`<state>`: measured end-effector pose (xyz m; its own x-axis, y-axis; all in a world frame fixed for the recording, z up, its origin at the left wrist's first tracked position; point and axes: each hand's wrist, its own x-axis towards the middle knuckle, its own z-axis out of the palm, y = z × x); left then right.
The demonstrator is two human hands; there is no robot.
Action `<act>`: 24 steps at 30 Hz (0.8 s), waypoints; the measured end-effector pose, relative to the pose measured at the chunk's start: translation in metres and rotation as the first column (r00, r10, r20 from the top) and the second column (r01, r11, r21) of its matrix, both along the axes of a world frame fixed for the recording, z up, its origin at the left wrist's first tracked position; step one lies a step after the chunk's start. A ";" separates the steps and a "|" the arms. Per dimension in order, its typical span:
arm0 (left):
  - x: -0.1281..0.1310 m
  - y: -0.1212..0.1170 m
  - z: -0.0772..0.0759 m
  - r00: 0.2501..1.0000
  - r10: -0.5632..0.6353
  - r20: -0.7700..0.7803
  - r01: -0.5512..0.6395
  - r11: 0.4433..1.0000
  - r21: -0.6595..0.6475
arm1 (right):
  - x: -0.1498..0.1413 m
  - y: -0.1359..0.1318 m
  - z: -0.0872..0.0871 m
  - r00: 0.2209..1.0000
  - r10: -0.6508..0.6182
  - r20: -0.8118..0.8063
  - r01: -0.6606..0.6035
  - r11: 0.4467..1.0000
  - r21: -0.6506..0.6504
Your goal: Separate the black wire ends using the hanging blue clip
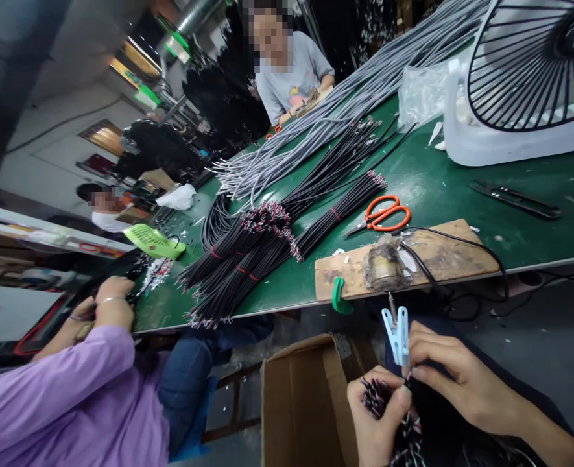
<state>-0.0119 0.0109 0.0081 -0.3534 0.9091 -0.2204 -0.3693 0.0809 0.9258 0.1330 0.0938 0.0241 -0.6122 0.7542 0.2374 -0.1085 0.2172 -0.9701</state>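
Observation:
Low in the head view, my left hand (384, 418) is wrapped round a bundle of black cables (375, 397) whose stripped ends show red, white and black wires. The thumb and index finger of my right hand (454, 373) pinch a thin wire end beside my left thumb. Just above the fingertips is a light blue clothespin (397, 336), set on a metal shaft (392, 303). That shaft points out from a small round motor (384, 267) on a worn wooden board (452, 250). Whether the wire touches the clothespin is hard to see.
A green clamp (339, 297) grips the board at the table edge. Orange-handled scissors (388, 213), black snips (515, 198), tied cable bundles (248, 253), grey cables (310, 123) and a fan (534, 84) are on the green table (466, 188). A cardboard box (306, 402) stands below. A purple-sleeved co-worker (87, 389) sits left.

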 end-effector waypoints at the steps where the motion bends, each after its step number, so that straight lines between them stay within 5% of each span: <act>1: 0.001 0.000 0.000 0.999 0.003 0.038 -0.003 1.000 -0.009 | -0.001 0.000 -0.001 1.000 -0.008 -0.014 0.008 1.000 0.010; 9: 0.006 -0.001 -0.003 0.994 0.037 0.106 -0.029 0.996 -0.083 | 0.001 0.000 -0.001 0.998 -0.053 -0.039 0.055 0.997 0.045; 13: 0.007 0.000 -0.002 0.997 0.019 0.076 -0.015 0.999 -0.047 | 0.000 -0.002 -0.002 0.997 0.005 -0.077 -0.017 0.988 -0.151; 18: 0.003 0.002 0.011 0.990 -0.042 -0.134 0.041 0.999 -0.007 | -0.006 0.006 -0.008 0.942 0.141 -0.306 -0.293 0.788 -0.541; 24: -0.005 0.003 0.026 0.972 -0.025 -0.234 0.043 0.996 0.074 | -0.022 0.026 0.002 0.927 -0.114 -0.357 -0.179 0.702 -0.689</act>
